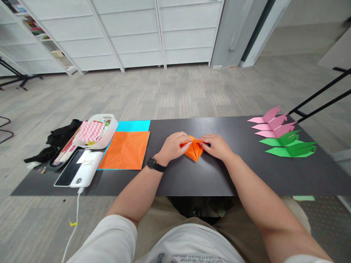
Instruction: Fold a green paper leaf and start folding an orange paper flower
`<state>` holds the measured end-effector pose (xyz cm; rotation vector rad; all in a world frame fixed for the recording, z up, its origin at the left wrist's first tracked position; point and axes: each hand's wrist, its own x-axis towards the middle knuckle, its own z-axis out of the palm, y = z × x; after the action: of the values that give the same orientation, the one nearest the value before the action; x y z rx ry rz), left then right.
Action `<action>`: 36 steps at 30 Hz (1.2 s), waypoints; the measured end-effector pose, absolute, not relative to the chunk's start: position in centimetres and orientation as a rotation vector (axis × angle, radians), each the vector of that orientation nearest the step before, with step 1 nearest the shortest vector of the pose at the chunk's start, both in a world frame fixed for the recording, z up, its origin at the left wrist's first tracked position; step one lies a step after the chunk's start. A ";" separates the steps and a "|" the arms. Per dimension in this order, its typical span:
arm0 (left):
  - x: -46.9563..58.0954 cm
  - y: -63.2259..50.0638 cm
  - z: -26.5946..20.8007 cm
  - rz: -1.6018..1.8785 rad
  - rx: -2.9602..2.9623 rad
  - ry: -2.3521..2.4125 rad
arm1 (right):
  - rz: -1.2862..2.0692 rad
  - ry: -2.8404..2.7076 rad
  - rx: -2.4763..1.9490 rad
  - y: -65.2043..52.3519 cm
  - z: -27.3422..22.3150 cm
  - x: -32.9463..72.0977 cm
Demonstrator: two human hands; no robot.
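Note:
A folded piece of orange origami paper (195, 152) lies on the dark table in front of me, one corner pointing toward my body. My left hand (175, 144) pinches its left side between thumb and fingers. On the opposite side my right hand (216, 145) grips the upper right edge, thumb below and fingers on top. Creases run from the near corner up through the middle of the paper. Parts of its far edge are hidden under my fingers. A black watch (155, 164) sits on my left wrist.
At left, an orange sheet (126, 150) rests on blue paper (134, 126). Beyond stand a white basket (112, 128), a phone (67, 171) and a white power bank (87, 168) with a cable. Several folded birds, pink (271, 124) and green (294, 149), line the right side.

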<state>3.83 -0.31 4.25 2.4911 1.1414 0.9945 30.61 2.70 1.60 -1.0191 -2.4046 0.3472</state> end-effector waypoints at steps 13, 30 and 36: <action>3.5 0.5 2.8 0.772 2.389 1.353 | 0.217 -2.437 -1.043 2.1 2.5 30.0; 3.6 0.2 3.4 0.565 2.441 1.564 | 0.219 -2.378 -1.169 1.8 2.2 29.6; 3.8 -0.3 4.0 0.578 2.399 1.518 | 0.379 -2.209 -1.230 2.3 1.7 29.8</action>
<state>3.84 -0.30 4.04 2.3992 1.5176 0.5780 29.78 2.26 1.75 -1.2301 -2.2091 0.3790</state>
